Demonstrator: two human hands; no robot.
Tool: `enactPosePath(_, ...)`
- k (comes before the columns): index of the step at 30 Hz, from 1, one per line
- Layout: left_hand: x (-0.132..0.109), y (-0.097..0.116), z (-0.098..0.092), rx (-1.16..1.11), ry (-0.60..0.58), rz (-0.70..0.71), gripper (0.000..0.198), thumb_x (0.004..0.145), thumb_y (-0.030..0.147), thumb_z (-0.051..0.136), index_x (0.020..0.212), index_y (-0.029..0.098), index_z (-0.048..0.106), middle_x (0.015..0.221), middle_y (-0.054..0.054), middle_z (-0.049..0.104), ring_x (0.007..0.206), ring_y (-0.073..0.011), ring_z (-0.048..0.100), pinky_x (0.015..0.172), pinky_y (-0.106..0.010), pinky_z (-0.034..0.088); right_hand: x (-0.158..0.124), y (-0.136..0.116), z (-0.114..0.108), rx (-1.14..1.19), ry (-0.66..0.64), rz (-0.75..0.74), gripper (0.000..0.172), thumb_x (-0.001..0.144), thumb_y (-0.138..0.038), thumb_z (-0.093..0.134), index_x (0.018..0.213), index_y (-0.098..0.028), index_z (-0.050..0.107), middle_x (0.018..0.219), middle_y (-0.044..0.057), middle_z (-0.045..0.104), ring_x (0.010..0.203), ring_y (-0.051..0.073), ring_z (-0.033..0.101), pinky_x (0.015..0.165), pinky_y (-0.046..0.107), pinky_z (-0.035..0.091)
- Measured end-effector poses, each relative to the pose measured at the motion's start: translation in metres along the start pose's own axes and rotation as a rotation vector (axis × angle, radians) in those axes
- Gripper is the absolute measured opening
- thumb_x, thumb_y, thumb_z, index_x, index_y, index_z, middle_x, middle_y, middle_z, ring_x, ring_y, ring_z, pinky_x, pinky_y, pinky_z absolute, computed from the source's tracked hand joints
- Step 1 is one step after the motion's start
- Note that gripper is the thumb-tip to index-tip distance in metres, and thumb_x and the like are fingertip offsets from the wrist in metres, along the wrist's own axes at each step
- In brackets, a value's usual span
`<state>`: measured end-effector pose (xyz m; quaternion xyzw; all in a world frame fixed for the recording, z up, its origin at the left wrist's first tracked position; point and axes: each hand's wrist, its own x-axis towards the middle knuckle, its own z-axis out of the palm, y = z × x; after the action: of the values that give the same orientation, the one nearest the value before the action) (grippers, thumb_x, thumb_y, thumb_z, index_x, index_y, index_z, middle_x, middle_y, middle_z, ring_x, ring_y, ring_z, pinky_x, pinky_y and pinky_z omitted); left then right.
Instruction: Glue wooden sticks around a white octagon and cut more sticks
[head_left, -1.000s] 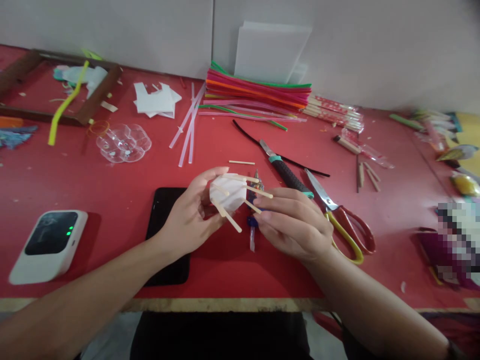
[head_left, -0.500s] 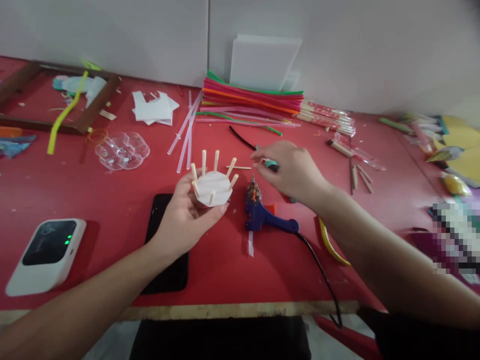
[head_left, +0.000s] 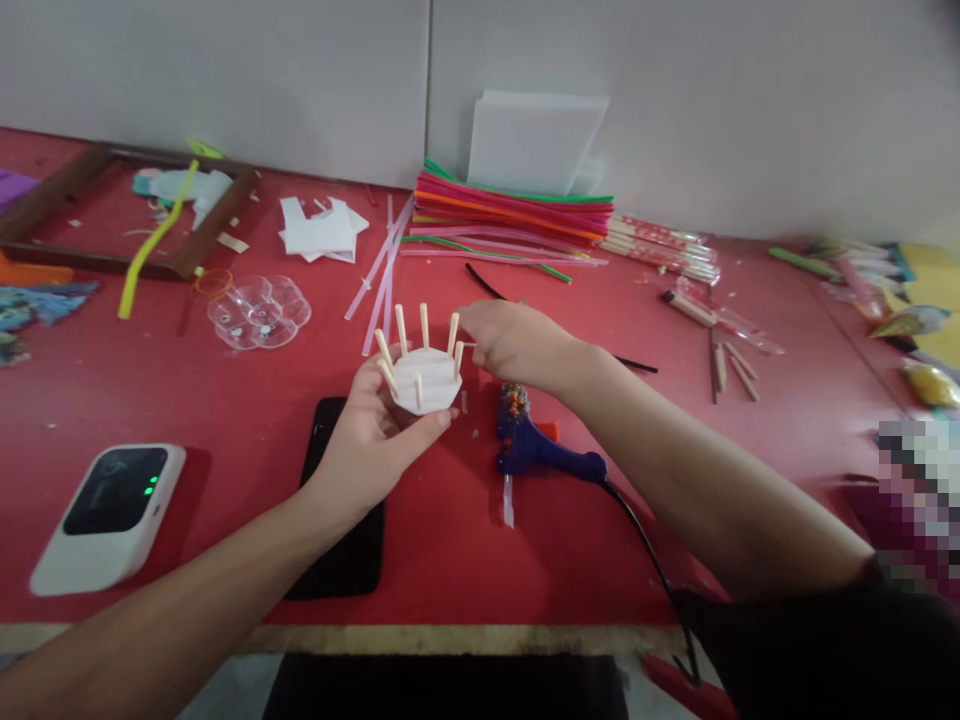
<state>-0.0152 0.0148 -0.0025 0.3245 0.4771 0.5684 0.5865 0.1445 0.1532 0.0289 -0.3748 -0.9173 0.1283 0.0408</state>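
Note:
My left hand [head_left: 375, 425] is closed around a white foam hexagon [head_left: 424, 380] with several short wooden sticks standing up from its rim. It holds the piece just above the red table [head_left: 187, 400]. My right hand [head_left: 517, 340] reaches across to the right side of the hexagon, its fingers curled in a pinch over a loose wooden stick [head_left: 468, 345] of which only the tip shows. A blue glue gun [head_left: 536, 445] lies on the table just under my right forearm, with its black cord running toward me.
A black phone [head_left: 341, 520] lies under my left wrist and a white device [head_left: 105, 515] at the near left. Farther back are a clear plastic dish [head_left: 259, 312], clear straws [head_left: 382, 265], stacked coloured strips [head_left: 514, 205], a white board [head_left: 536, 140] and a wooden frame [head_left: 195, 235]. Loose sticks [head_left: 731, 365] lie right.
My left hand turned the hexagon so its sticks point up. My right hand left it, went out toward the tools behind the glue gun, then came left onto the loose stick.

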Motion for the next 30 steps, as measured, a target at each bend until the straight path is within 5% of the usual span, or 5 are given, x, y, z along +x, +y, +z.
enactPosePath(5,-0.001,-0.001,-0.001,0.032,0.001,0.027,0.064,0.072,0.020,0.087,0.126,0.023,0.052,0.116,-0.006,0.072,0.106,-0.0214,0.071,0.096,-0.037,0.058,0.004,-0.002,-0.003,-0.142,-0.133,0.000,0.026,0.078,-0.002,0.060,0.101,-0.014,0.063,0.100,0.009,0.072,0.085,0.019,0.064,0.069,0.028,0.039)
enactPosePath(13,0.003,-0.005,-0.002,0.002,0.006,0.055,0.063,0.070,0.017,0.087,0.122,0.026,0.054,0.116,-0.003,0.073,0.106,-0.0211,0.072,0.099,-0.039,0.057,-0.044,-0.038,-0.029,0.183,0.239,0.354,0.020,0.075,-0.008,0.062,0.094,-0.016,0.065,0.080,0.002,0.069,0.071,0.015,0.061,0.066,0.026,0.041)
enactPosePath(16,0.002,-0.003,-0.001,-0.033,0.035,0.024,0.061,0.069,0.016,0.088,0.120,0.026,0.055,0.111,-0.001,0.074,0.102,-0.0185,0.072,0.099,-0.036,0.055,-0.072,-0.063,-0.020,0.302,0.081,0.314,0.027,0.076,-0.007,0.060,0.101,-0.017,0.063,0.077,-0.001,0.067,0.068,0.013,0.059,0.063,0.024,0.040)
enactPosePath(20,0.001,0.004,0.000,-0.025,0.012,-0.052,0.052,0.073,0.021,0.086,0.119,0.022,0.061,0.115,-0.004,0.074,0.104,-0.0187,0.071,0.098,-0.034,0.054,-0.095,-0.088,0.000,0.224,-0.094,0.264,0.012,0.073,-0.007,0.057,0.079,-0.018,0.058,0.071,0.000,0.061,0.064,0.013,0.052,0.060,0.025,0.034)
enactPosePath(30,0.003,0.004,-0.004,-0.090,-0.069,-0.142,0.047,0.070,0.026,0.091,0.110,0.021,0.068,0.107,-0.002,0.077,0.094,-0.0145,0.072,0.094,-0.030,0.055,-0.104,-0.094,0.022,-0.020,-0.030,0.122,0.009,0.082,-0.015,0.060,0.075,-0.018,0.064,0.067,0.004,0.062,0.069,0.018,0.054,0.064,0.030,0.038)
